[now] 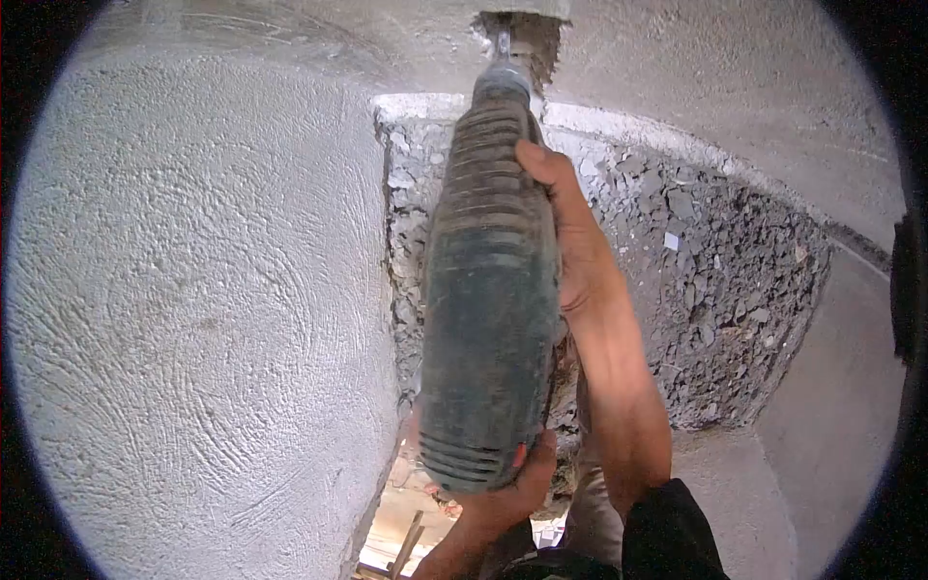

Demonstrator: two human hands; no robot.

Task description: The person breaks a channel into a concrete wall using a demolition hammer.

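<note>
A dusty dark-green power hammer (488, 319) with a ribbed front stands almost upright in the middle of the head view. Its metal bit (503, 41) reaches into a rough rectangular hole (537, 48) in the plaster. My right hand (565, 213) is closed round the right side of the ribbed front section, the thumb lying over it. Lower down, my left hand (512, 493) is wrapped round the rear end. The tool's body covers most of those fingers and the handle.
Rough white plaster wall (203, 309) fills the left side. Loose grey rubble (715, 280) lies to the right behind the tool, bordered by a pale ledge (638, 128). Wooden pieces (406, 543) show through a bright gap at the bottom. A dark object edges in at far right.
</note>
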